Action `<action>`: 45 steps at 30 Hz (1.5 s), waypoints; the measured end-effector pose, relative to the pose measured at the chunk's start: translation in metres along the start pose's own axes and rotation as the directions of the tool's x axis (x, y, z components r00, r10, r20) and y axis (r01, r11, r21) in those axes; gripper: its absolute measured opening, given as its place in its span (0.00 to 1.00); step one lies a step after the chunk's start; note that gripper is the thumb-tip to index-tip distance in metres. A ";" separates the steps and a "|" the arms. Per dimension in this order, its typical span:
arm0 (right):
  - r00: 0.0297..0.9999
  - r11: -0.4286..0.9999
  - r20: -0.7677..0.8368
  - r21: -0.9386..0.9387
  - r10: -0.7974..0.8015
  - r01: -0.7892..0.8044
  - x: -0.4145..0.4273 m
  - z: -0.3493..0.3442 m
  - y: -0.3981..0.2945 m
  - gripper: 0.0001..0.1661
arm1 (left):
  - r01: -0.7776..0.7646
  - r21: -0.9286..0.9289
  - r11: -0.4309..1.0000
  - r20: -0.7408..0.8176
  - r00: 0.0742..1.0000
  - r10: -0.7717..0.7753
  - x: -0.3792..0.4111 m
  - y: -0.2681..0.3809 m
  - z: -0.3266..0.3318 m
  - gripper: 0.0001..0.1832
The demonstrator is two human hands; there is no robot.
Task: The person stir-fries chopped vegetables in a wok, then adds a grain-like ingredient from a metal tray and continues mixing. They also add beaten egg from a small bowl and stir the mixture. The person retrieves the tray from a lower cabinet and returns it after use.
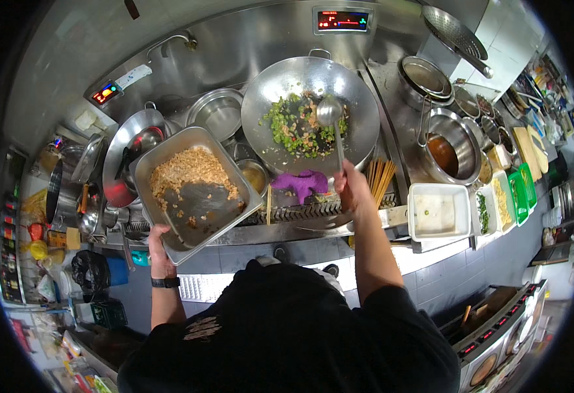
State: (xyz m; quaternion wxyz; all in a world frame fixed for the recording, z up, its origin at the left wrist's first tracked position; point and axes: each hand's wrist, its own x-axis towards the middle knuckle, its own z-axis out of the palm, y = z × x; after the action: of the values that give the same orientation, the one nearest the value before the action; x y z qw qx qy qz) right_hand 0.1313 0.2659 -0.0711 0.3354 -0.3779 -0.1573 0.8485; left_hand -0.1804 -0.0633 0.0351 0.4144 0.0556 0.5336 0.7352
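Observation:
My left hand [161,251] grips the near left corner of a rectangular steel pan [203,216], which is tilted. Crumbly cooked mince [188,169] lies along the pan's far side, and part of the bottom shows bare. In my right hand [352,186] is the handle of a steel ladle [330,112]. Its bowl rests inside a large wok [267,132], against chopped green peppers [287,125] mixed with bits of the brownish mince. A purple cloth [302,184] lies by the wok's near rim, left of my right hand.
To the right stand a bamboo wok brush [380,178], a steel pot of brown sauce [446,152] and a white plastic tub [439,216]. A second wok [120,167] sits left of the pan. A steel basin [218,115] stands behind it. A perforated strainer [454,32] is at the back right.

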 end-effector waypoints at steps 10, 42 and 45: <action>0.973 0.929 0.004 -0.297 -0.230 0.221 0.031 0.036 -0.028 0.10 | -0.099 0.030 0.995 -0.061 0.993 0.101 0.003 0.003 0.001 0.22; 0.994 0.999 0.108 -0.044 0.033 -0.029 0.033 0.031 -0.028 0.12 | -0.045 -0.044 0.998 -0.064 0.997 0.042 -0.031 -0.003 0.004 0.23; 0.967 0.931 0.151 -0.272 -0.207 0.241 0.013 0.009 -0.061 0.13 | -0.079 -0.013 0.997 -0.060 0.995 0.078 -0.035 0.001 0.006 0.24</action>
State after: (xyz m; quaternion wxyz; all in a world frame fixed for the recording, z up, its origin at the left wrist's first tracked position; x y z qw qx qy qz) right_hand 0.1452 0.3194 -0.0403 0.3613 -0.3508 -0.3413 0.7937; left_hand -0.1547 -0.0822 0.0513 0.3696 0.0514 0.5376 0.7561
